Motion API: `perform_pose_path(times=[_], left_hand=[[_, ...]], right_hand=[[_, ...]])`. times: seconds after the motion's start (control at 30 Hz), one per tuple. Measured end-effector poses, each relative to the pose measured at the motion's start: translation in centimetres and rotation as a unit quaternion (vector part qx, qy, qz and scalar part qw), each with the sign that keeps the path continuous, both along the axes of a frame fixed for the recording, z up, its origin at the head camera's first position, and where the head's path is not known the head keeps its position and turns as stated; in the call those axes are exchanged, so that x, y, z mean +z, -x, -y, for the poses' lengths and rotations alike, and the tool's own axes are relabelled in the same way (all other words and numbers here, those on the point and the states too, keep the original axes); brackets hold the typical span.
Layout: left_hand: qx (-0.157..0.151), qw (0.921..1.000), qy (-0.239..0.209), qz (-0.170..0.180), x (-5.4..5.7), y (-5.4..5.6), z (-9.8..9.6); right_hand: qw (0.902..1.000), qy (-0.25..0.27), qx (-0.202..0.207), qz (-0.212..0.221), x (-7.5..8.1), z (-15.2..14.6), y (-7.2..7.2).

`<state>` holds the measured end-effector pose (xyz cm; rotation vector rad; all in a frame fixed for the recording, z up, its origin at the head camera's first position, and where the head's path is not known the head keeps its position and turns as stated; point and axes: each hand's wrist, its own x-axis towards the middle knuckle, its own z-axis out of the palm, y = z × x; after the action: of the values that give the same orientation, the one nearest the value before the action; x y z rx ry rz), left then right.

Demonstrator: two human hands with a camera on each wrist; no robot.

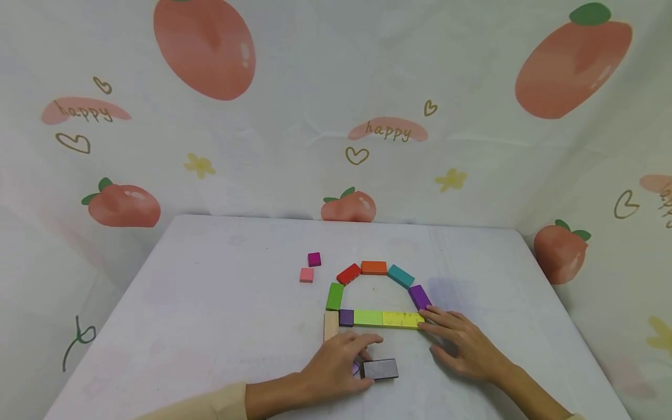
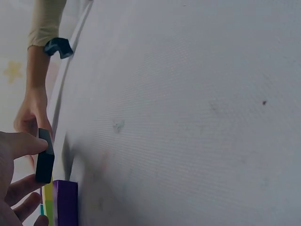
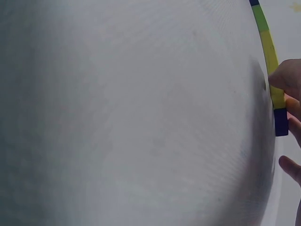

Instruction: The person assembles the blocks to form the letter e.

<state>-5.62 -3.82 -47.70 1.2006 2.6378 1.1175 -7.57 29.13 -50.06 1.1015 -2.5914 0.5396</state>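
Observation:
My left hand [image 1: 338, 364] pinches a dark grey block [image 1: 380, 369] between thumb and fingers; in the left wrist view the dark block [image 2: 45, 157] stands on edge in the grip. A purple block [image 1: 356, 368] is partly hidden beside those fingers. My right hand [image 1: 464, 344] lies with fingers extended, fingertips right at the end of the yellow block [image 1: 401, 319] and near the purple block [image 1: 419, 296]. Its thumb is spread apart in the head view. Left of the yellow block, a light green block [image 1: 368, 318] and a dark purple block [image 1: 346, 318] continue the straight row.
An arch above the row has green [image 1: 335, 297], red [image 1: 349, 274], orange [image 1: 374, 268] and teal [image 1: 401, 276] blocks. A wooden block [image 1: 331, 325] extends down from the row's left end, partly behind my left hand. Magenta [image 1: 314, 259] and pink [image 1: 307, 275] cubes lie left of the arch.

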Motion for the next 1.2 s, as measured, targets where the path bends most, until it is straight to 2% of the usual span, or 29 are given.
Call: perform_pose_path(times=[0.37, 0.6, 0.87, 1.2], left_hand=[[-0.017, 0.9994, 0.03, 0.001, -0.6, -0.3, 0.5], [-0.024, 0.9979, 0.056, -0.025, -1.2, -0.1, 0.7], [-0.046, 0.9965, 0.064, -0.028, -1.0, 0.1, 0.8], [-0.052, 0.995, 0.078, -0.033, -0.9, 0.1, 0.9]], right_hand=[[1.0, 0.002, -0.009, 0.002, 0.1, 0.2, -0.2], [0.9999, -0.002, -0.014, 0.003, 0.2, 0.3, -0.2], [1.0, 0.002, -0.006, 0.001, 0.2, 0.2, -0.2], [0.9999, 0.007, -0.009, 0.008, 0.2, 0.3, -0.2]])
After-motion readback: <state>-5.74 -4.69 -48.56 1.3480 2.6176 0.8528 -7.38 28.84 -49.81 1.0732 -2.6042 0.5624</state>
